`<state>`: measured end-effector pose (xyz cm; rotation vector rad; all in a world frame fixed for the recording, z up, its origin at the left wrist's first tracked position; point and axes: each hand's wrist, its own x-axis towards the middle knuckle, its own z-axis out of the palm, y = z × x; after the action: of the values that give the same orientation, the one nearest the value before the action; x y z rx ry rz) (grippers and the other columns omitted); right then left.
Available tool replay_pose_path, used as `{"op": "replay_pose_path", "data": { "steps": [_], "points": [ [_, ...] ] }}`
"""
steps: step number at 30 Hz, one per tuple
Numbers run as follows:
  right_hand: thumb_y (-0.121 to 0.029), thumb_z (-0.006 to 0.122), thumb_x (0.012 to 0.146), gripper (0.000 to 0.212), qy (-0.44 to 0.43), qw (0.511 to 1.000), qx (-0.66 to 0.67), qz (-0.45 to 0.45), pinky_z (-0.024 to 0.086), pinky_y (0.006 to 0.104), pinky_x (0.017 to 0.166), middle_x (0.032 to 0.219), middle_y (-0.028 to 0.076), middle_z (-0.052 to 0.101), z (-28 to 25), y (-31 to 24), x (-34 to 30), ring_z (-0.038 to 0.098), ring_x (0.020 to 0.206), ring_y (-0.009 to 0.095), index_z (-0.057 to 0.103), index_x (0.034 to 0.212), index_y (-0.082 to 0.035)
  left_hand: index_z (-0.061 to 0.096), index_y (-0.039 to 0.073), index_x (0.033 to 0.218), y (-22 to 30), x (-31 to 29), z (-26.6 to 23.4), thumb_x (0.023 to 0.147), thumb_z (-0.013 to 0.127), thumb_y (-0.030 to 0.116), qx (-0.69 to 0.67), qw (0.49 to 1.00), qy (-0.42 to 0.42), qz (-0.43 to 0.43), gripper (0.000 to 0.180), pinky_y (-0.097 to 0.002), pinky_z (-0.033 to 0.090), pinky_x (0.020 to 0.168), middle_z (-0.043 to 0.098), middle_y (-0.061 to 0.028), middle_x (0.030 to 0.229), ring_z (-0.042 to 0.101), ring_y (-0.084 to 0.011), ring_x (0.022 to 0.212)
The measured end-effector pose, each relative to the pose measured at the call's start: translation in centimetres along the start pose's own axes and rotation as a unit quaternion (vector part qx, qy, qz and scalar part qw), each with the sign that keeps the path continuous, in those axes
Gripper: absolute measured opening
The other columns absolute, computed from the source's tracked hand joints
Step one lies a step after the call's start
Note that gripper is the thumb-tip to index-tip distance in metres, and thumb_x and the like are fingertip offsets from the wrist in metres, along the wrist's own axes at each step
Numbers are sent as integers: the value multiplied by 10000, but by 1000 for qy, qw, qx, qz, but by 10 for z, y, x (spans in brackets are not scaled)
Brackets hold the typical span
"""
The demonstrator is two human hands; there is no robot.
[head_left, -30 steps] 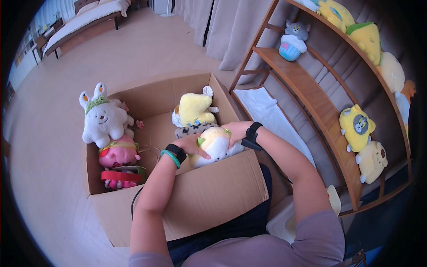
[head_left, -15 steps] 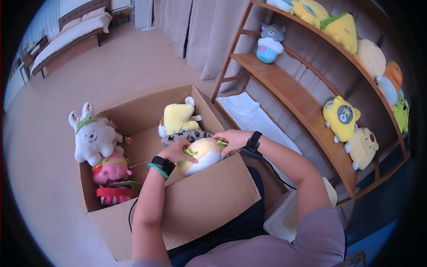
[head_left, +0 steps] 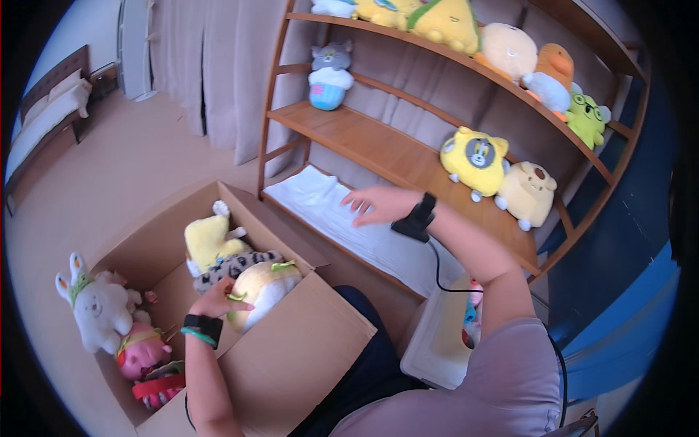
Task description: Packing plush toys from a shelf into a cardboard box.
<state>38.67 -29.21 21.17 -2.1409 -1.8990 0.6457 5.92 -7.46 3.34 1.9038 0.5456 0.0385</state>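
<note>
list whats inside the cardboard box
In the box: a yellow plush, spotted plush, cream plush, pink plush and red item, plus a white plush at its left side. The left hand partly covers the cream plush; whatever lies beneath these is hidden.

Greyish-purple short-sleeved top (head_left: 444,390), dark trousers (head_left: 354,306), black left wristband (head_left: 204,323), teal bracelet (head_left: 198,336), black right wristband (head_left: 416,219), thin black cable (head_left: 460,290)

- Soft, even light is cast throughout.
- The box (head_left: 302,357) is shaded inside.
- The shelf (head_left: 382,143) is bowed by lens distortion; corners are blackened.
- The right hand (head_left: 382,206) is slightly blurred.
</note>
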Motion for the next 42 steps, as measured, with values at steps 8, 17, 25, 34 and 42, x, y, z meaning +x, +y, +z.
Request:
{"op": "replay_pose_path", "data": {
  "steps": [8, 17, 25, 34, 42],
  "points": [
    [-238, 677, 706, 597, 399, 853, -205, 266, 393, 354, 924, 1194, 204, 489, -109, 107, -129, 499, 1074, 335, 439, 1220, -50, 604, 13, 813, -19, 5, -15, 805, 616, 342, -91, 982, 150, -65, 329, -277, 447, 573, 612, -51, 705, 575, -132, 651],
    [-266, 758, 602, 925, 530, 702, -163, 446, 369, 373, 968, 1283, 205, 382, -124, 210, -196, 430, 1158, 324, 232, 1340, -78, 602, -21, 720, -52, 13, -14, 718, 691, 304, 154, 966, 178, -110, 337, -299, 448, 557, 600, -94, 646, 574, -164, 608],
    [-394, 766, 579, 816, 518, 721, -118, 445, 419, 368, 893, 1137, 190, 543, -135, 227, -192, 533, 1042, 313, 419, 1217, -21, 614, -14, 741, -44, 11, -14, 698, 708, 279, 142, 969, 193, -53, 311, -303, 446, 583, 608, -97, 664, 558, -170, 614],
    [-242, 676, 729, 437, 540, 780, 68, 310, 454, 303, 769, 904, 140, 625, -133, 218, -169, 598, 864, 227, 533, 1061, 4, 615, -8, 747, -42, 9, -14, 714, 701, 284, 162, 967, 191, -50, 307, -299, 447, 581, 617, -96, 685, 572, -160, 635],
    [-189, 642, 800, 320, 526, 820, 206, 89, 461, 270, 713, 955, 74, 582, -135, 66, -72, 557, 827, 137, 493, 995, 15, 629, -6, 790, -43, 4, -20, 725, 685, 285, 123, 966, 221, -56, 302, -291, 461, 599, 618, -85, 687, 581, -154, 657]
  ]
}}
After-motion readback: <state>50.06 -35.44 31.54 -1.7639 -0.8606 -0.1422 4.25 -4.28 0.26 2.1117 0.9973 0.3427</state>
